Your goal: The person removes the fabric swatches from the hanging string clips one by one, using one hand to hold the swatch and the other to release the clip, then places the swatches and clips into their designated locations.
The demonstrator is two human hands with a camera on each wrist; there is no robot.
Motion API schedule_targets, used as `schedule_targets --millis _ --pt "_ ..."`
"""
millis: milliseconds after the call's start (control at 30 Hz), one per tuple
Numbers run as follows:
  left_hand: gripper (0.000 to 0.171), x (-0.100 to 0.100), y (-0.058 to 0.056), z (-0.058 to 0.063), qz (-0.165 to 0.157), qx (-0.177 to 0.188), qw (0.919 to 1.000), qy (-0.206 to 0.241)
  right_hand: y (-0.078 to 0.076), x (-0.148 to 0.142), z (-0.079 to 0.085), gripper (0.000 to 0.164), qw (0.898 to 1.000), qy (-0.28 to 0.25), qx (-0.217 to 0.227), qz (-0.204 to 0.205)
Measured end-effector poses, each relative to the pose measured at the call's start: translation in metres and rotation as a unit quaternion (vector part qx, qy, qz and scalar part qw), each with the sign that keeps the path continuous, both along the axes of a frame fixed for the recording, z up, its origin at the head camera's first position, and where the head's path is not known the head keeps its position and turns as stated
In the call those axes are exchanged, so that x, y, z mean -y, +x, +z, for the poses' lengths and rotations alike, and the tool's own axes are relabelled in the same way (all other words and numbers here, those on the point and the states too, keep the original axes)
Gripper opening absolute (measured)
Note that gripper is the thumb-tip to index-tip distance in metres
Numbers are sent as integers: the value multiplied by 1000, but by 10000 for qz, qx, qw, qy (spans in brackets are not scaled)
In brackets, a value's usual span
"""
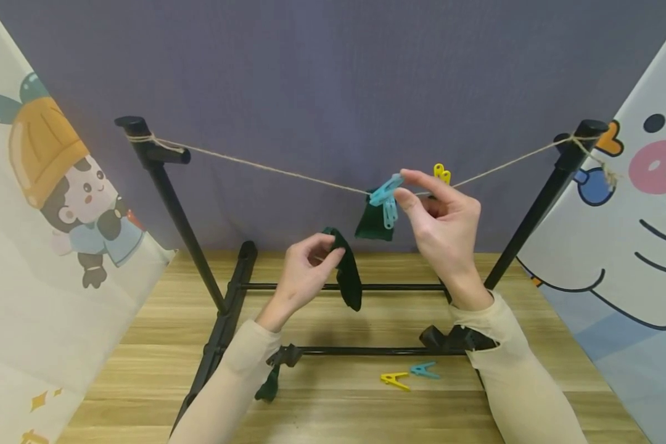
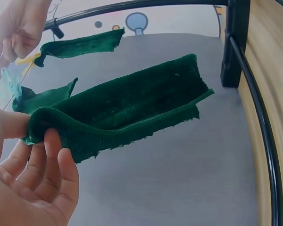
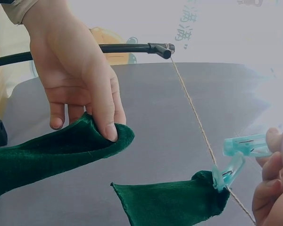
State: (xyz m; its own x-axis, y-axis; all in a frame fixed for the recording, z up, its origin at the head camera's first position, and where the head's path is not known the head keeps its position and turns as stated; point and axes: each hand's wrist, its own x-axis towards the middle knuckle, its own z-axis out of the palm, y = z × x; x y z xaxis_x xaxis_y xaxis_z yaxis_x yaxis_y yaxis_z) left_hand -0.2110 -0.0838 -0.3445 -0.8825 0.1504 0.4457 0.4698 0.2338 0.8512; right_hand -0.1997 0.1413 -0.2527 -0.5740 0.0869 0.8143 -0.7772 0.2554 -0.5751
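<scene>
The person's left hand (image 1: 309,268) has a narrow grip: thumb and fingers pinch a soft, dark green, velvety strip of cloth (image 1: 351,285) at its folded top. The strip hangs in the air, lower than the thin tan twine (image 1: 266,166), and isn't on it. The right hand (image 1: 446,219) is up by the twine. Its thumb and finger pinch a light blue plastic peg (image 3: 247,145). (From here I can't tell how wide the peg's mouth is.)

The strip looks floppy. If the left pinch gets loose, I think it could slip out and fall toward the pale wooden worktop (image 1: 322,413). The peg worries me too, because it's held just by its end, so it could spin or flick away.

It's also very close to another light blue plastic peg (image 3: 233,170), which pins a short dark green cloth (image 3: 170,202) to the twine. A bump there might knock that one crooked, and then its cloth could drop. The twine dips in the middle, so a hard push or pull might make the hanging things slide together or shake the bright yellow plastic peg (image 1: 441,174) behind the right hand.
</scene>
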Motion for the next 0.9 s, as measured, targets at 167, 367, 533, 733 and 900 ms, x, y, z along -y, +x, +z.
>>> schedule_targets --millis 167,367,533,733,900 --pt "16 2 -1 -4 -6 42 10000 2 -1 -1 -4 28 9999 -61 14 129" --pt "17 3 -1 -8 -12 81 10000 -1 -1 -2 -10 29 9995 -152 55 283" --pt "17 5 -1 -12 -45 83 10000 10 0 -3 -15 28 9989 -214 165 370" --pt "17 8 0 -17 -47 85 10000 -22 -1 -5 -22 27 9982 -238 175 525" --pt "18 12 2 -20 26 166 9999 -36 -1 -7 -29 27 9974 -276 144 654"
